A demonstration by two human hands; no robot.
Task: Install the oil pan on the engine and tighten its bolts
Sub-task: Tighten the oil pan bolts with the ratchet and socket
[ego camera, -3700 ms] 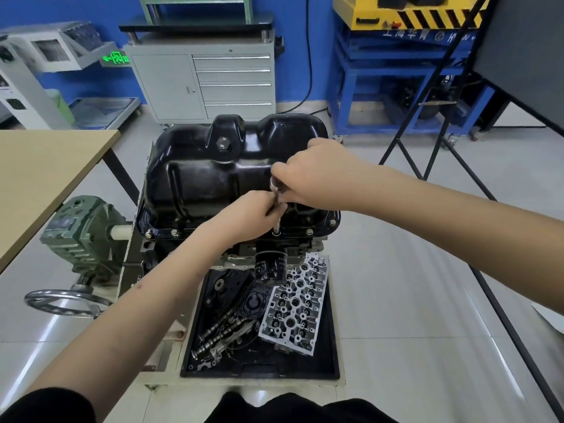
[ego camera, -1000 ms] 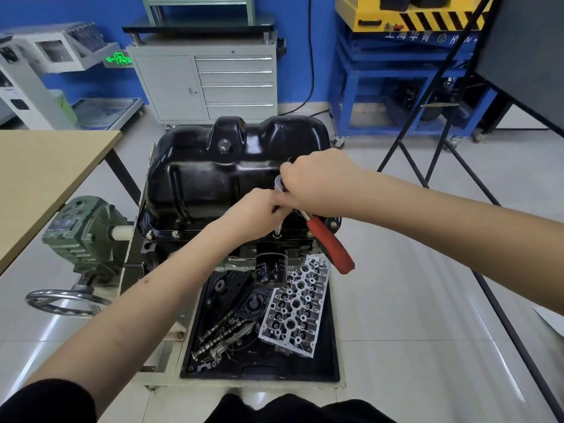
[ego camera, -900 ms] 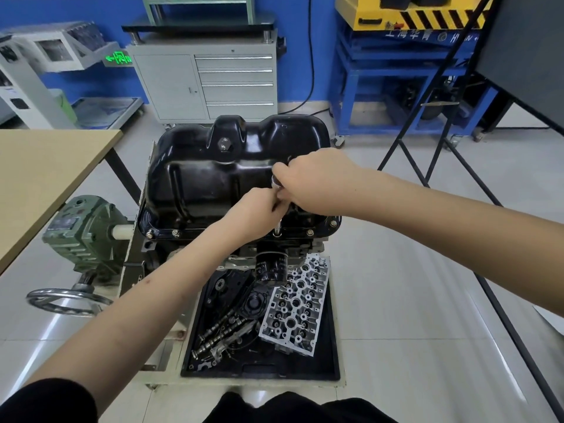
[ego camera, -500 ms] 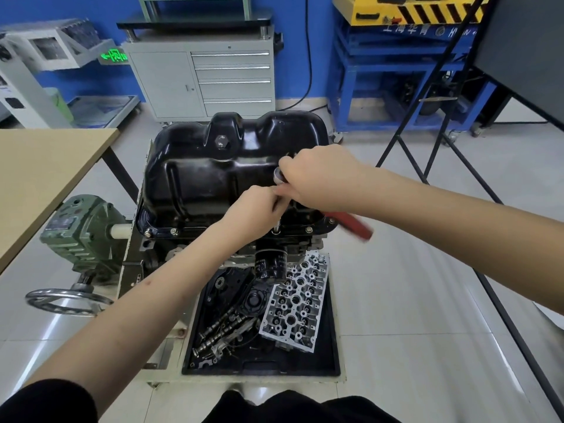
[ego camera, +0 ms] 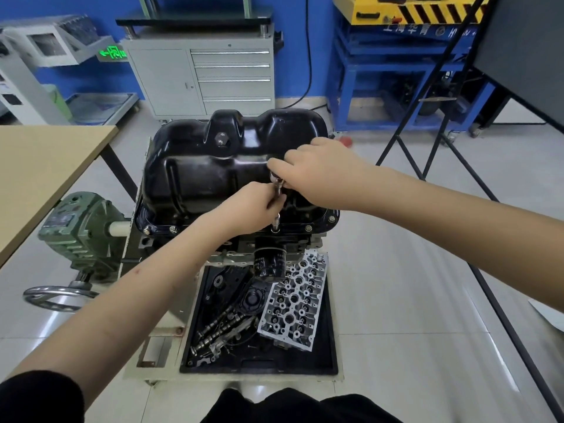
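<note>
Both hands work one tool: our right hand [ego camera: 323,175] curls over the head of the chrome ratchet wrench [ego camera: 277,182], its handle hidden beneath the palm, while our left hand [ego camera: 253,206] pinches the slim steel extension bar [ego camera: 276,219] between thumb and fingertips. Under them the glossy black stamped-steel oil pan [ego camera: 213,175] sits seated on the upturned engine block [ego camera: 232,248], with the black cylindrical oil filter [ego camera: 269,265] jutting out just below. Along the pan's near flange the small hex bolts [ego camera: 172,229] stand in a row, and the socket is down on one of them near the middle. To do this well, we judge, we should keep the extension upright over the bolt, steady it lightly with the left, swing the ratchet in short arcs, and snug every bolt evenly before final tightening.
</note>
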